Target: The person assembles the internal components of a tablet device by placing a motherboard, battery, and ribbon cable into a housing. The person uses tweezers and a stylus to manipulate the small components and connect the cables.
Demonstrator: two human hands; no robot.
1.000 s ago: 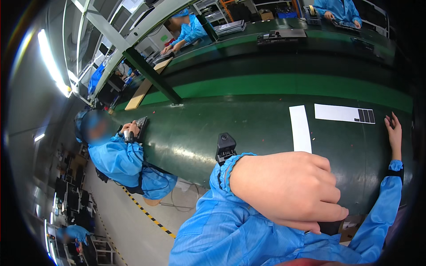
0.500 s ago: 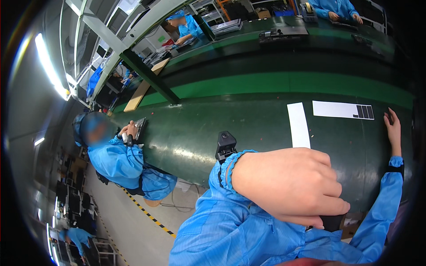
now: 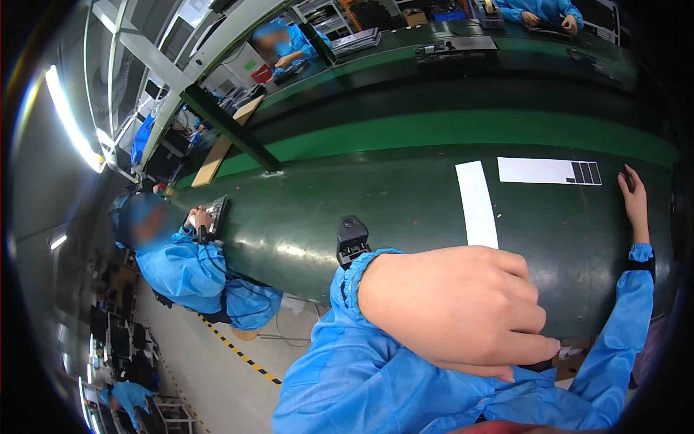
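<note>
My left hand point(image 3: 455, 307) is large in the foreground, held in front of my body with its back turned up. Its fingers are curled closed beside a black object point(image 3: 538, 366), mostly hidden under the fingertips; what it is I cannot make out. At the right side of the bench my right hand point(image 3: 633, 197) rests with its fingers apart and slightly bent, holding nothing visible. Near it lies a white sheet strip point(image 3: 535, 170) with several black rectangles at its right end. A plain white strip point(image 3: 477, 206) lies left of that, partly behind my left hand.
The green workbench point(image 3: 390, 184) carries a few tiny specks. A black wrist device point(image 3: 353, 239) sits on my left cuff. At left, a person in blue point(image 3: 184, 260) handles a dark device point(image 3: 215, 213). Across the bench are a metal post point(image 3: 231, 130), other workers and a flat dark unit point(image 3: 455, 49).
The whole view has shifted slightly, moving the scene left. My left hand's fingers now cover more of the black object. The right hand stays by the sheet strip.
</note>
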